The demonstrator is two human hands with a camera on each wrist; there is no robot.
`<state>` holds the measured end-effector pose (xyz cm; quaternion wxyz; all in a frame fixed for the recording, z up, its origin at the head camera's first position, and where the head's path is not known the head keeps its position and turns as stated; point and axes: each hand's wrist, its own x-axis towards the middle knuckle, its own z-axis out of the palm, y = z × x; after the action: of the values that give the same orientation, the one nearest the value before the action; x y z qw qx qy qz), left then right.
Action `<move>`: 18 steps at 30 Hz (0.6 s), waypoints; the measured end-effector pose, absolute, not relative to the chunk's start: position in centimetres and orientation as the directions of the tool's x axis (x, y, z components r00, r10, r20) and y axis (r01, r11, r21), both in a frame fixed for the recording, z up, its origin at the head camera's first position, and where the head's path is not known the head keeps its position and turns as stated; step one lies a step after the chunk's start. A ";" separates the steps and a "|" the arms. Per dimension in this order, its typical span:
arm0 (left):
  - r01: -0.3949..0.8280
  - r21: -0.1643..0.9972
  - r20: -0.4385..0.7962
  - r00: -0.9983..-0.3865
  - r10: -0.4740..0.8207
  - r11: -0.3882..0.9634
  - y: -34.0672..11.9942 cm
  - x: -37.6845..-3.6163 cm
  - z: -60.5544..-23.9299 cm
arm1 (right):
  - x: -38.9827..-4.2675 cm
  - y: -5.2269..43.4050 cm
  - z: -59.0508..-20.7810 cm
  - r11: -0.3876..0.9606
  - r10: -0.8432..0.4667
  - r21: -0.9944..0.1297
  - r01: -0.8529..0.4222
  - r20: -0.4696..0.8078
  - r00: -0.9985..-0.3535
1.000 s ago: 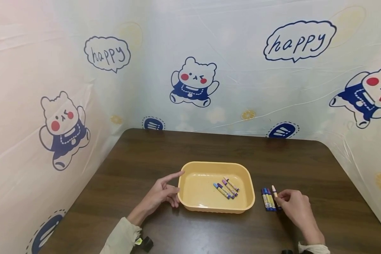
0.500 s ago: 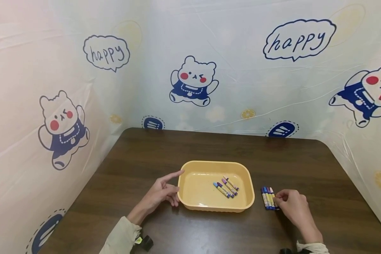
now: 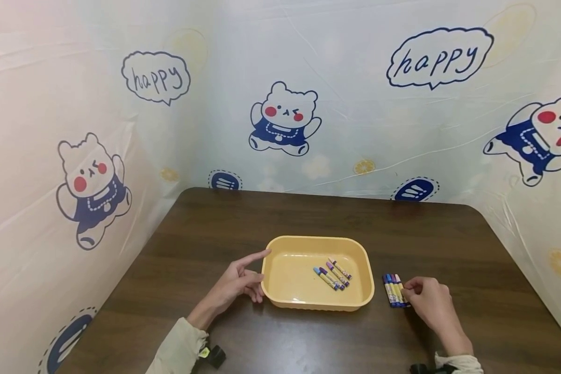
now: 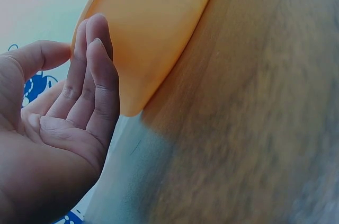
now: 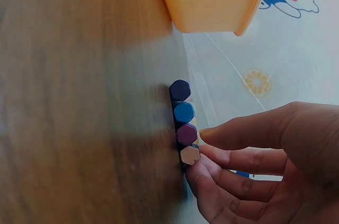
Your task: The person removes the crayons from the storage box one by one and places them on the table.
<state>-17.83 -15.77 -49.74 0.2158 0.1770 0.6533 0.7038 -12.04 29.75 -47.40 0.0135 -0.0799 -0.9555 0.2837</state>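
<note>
Four-sided with rounded corners, a yellow plastic basin point(image 3: 280, 301) stands mid-table, several crayons point(image 3: 338, 275) lying in its right half. My left hand point(image 3: 236, 285) rests at its left side, index finger extended to the rim and thumb touching it lower down. Right of the basin, a row of crayons point(image 3: 392, 293) lies side by side. In the right wrist view, dark blue, blue point(image 5: 184, 112) and purple point(image 5: 186, 134) ends line up with a peach crayon point(image 5: 190, 155) at the near end. My right hand point(image 3: 432, 301) pinches this peach crayon between thumb and fingers.
Under everything is a dark wood-grain table point(image 3: 243, 218). A pale printed curtain point(image 3: 346, 130) with bears and lettering hangs round its back and sides. A black device point(image 3: 215, 356) sits at my left wrist.
My right hand has brought the peach crayon left against the others, so that it now lies in the row. The left hand and the basin have stayed in place.
</note>
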 end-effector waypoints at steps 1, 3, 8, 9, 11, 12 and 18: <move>-0.074 0.996 -0.033 -0.844 0.535 -0.055 -15.8 -17.8 -49.8 | -12.0 29.8 -47.4 0.825 0.160 -0.546 0.146 -0.022 -0.987; -0.076 0.995 -0.034 -0.844 0.536 -0.057 -15.7 -17.8 -49.8 | -12.0 29.8 -47.4 0.824 0.159 -0.548 0.145 -0.021 -0.987; -0.078 0.995 -0.033 -0.843 0.537 -0.062 -15.7 -17.8 -49.7 | -11.8 29.6 -47.2 0.822 0.164 -0.553 0.136 0.000 -0.987; -0.077 0.995 -0.031 -0.843 0.537 -0.063 -15.7 -17.8 -49.7 | -11.8 29.5 -47.1 0.822 0.164 -0.555 0.129 0.013 -0.986; -0.075 0.995 -0.027 -0.842 0.538 -0.067 -15.7 -17.8 -49.7 | -11.7 29.2 -46.9 0.824 0.164 -0.555 0.112 0.045 -0.985; -0.075 0.995 -0.026 -0.842 0.539 -0.069 -15.7 -17.8 -49.7 | -11.7 29.0 -46.8 0.826 0.164 -0.555 0.102 0.064 -0.984; -0.074 0.995 -0.022 -0.838 0.545 -0.073 -15.8 -17.7 -49.7 | -11.6 27.8 -45.6 0.832 0.169 -0.551 0.063 0.145 -0.975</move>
<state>-17.75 -15.75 -49.72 0.2181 0.1827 0.6448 0.7094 -11.56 27.78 -45.57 0.0939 -0.0608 -0.9526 0.2830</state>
